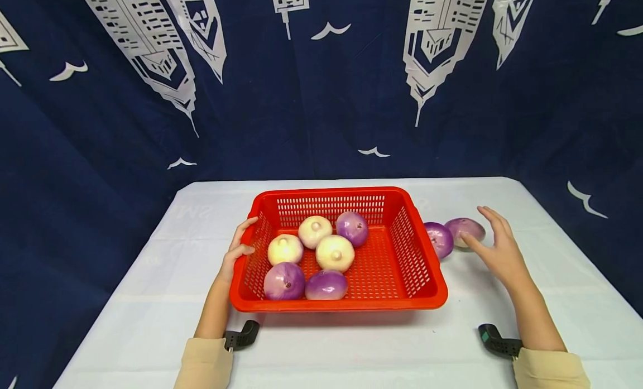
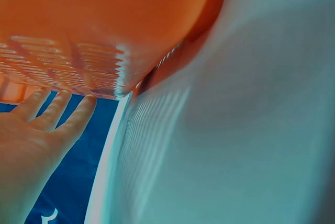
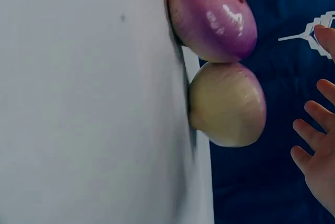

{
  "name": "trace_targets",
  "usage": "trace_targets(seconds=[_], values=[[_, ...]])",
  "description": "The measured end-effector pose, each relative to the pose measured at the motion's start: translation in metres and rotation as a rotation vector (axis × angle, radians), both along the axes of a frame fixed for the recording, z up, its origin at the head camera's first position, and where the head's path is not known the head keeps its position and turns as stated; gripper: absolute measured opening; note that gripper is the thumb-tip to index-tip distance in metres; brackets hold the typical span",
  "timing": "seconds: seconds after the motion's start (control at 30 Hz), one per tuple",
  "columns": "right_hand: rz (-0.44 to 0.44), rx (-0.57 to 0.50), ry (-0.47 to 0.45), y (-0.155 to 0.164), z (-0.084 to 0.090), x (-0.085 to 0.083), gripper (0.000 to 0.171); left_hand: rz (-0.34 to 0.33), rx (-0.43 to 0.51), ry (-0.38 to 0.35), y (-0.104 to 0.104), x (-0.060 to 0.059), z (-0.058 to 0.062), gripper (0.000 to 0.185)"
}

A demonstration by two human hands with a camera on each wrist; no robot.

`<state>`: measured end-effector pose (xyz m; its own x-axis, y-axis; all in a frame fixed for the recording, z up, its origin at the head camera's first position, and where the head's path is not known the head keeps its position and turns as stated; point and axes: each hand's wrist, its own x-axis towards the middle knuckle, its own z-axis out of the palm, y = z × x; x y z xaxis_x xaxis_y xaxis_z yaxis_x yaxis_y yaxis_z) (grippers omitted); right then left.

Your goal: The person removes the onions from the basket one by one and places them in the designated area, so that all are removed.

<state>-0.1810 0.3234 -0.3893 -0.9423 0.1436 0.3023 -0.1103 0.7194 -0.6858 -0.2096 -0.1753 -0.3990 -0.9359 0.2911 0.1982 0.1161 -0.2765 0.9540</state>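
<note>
A red plastic basket sits on the table with purple onions and white onions inside. My left hand grips its left rim, with a fingertip and the thumb over the edge. In the left wrist view, several fingers of that hand lie against the outside of the slotted wall. Right of the basket, a purple onion touches a paler purple one. Fingers spread, my right hand hovers beside the paler onion and holds nothing; the right wrist view shows a gap between them.
A white cloth covers the table. Behind it hangs a dark blue curtain with white building prints. A black wrist strap mount is on the left wrist and another mount on the right.
</note>
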Motion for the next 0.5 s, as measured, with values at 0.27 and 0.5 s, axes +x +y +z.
trace_targets(seconds=[0.27, 0.5], values=[[0.023, 0.028, 0.035, -0.017, 0.019, 0.006, 0.073, 0.008, -0.01, 0.0, -0.001, 0.0, -0.002, 0.064], [0.127, -0.039, 0.076, -0.038, 0.036, 0.013, 0.074, 0.011, -0.023, -0.015, -0.001, 0.0, -0.001, 0.066]])
